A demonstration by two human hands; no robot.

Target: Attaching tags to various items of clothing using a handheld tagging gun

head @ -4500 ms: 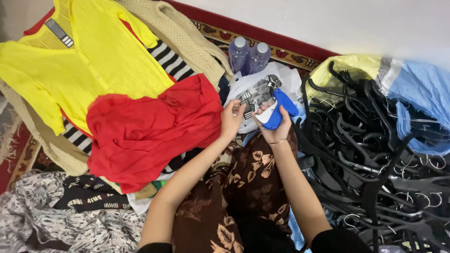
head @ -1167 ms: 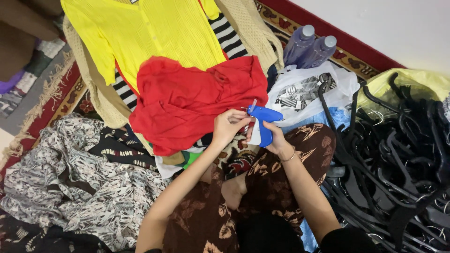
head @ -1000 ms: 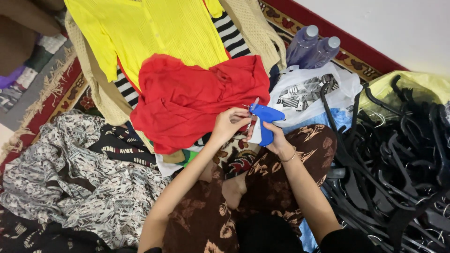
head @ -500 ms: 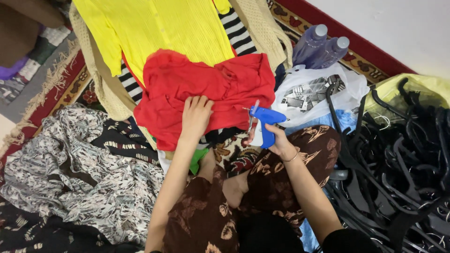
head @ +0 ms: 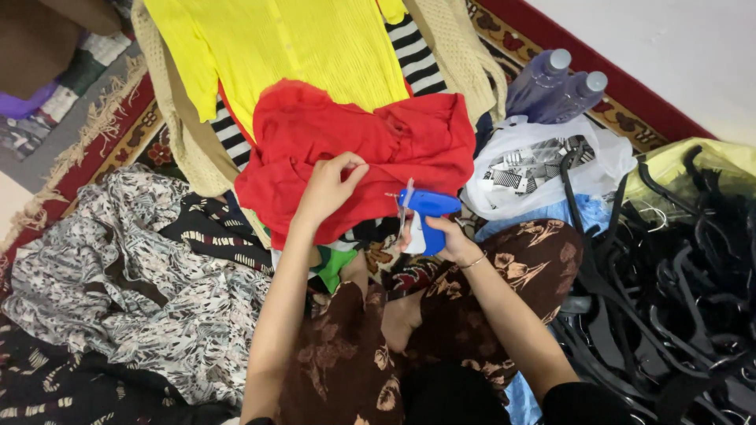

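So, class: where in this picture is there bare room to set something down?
Little. Bare grey floor shows at upper left beside the carpet fringe. Elsewhere it is crowded: red garment under the left hand, black hangers right, plastic bag behind the blue tagging gun.

The left hand [head: 327, 189] pinches the red shirt [head: 354, 153]. The right hand [head: 449, 236] grips a blue tag gun [head: 425, 208] beside it. Black hangers [head: 669, 299] lie in a pile nearby.
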